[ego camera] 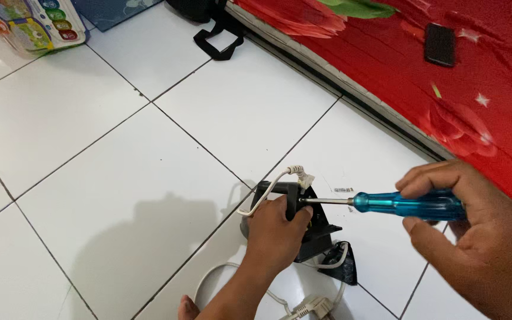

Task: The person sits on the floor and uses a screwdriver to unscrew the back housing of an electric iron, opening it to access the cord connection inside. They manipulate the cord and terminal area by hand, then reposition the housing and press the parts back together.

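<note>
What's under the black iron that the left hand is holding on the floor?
White floor tile and a loop of white cord show beneath the iron. The left hand covers its near side, so the contact there is hidden.

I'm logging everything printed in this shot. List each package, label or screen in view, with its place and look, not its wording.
Colourful printed box: top left on the white tiled floor, rectangular, pastel panels with round coloured spots.
Small label: on the floor tile just above the screwdriver shaft, a thin white strip with dark print.
Phone: top right on the red flowered cover, a dark rectangle, screen off.
</note>
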{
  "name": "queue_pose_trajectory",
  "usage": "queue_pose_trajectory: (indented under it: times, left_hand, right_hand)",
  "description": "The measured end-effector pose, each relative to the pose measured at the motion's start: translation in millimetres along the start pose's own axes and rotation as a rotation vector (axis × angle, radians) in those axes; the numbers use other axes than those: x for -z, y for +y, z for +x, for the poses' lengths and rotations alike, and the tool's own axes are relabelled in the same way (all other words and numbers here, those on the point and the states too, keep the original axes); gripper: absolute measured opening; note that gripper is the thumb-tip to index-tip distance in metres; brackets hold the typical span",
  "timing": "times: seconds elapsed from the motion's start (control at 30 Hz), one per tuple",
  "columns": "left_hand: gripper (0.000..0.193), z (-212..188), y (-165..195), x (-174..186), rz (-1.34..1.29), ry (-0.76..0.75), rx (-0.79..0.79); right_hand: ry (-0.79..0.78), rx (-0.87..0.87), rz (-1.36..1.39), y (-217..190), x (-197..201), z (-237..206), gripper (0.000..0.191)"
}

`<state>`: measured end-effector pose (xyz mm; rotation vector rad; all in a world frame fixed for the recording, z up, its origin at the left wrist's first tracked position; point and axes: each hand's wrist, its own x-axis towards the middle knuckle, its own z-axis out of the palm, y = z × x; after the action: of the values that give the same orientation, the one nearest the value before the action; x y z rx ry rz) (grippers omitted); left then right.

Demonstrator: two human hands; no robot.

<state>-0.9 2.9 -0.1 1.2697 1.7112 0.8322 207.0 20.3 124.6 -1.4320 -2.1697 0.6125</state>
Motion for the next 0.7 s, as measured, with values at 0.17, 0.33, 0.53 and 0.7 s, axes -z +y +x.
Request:
queue_pose_trajectory:
  times: [0.17, 0.33, 0.53, 0.7]
  left_hand:
    - [0.033, 0, 0, -1, -0.011, -0.017, 0.097]
    - [0.032, -1, 5, 6, -0.070, -0.034, 0.128]
    - [0.030, -2, 10, 8, -0.135, -0.083, 0.229]
    - [0.030, -2, 8, 8, -0.097, -0.001, 0.110]
  right_hand:
    - [-0.035, -0.414, -0.403, -4, -8, 2, 0.046]
    - [-0.036, -0.505, -0.433, 6, -5, 5, 0.029]
    - [0.028, -0.243, -0.033, 24, 1, 1, 0.036]
    - [0.059, -0.466, -0.336, 14, -9, 2, 0.032]
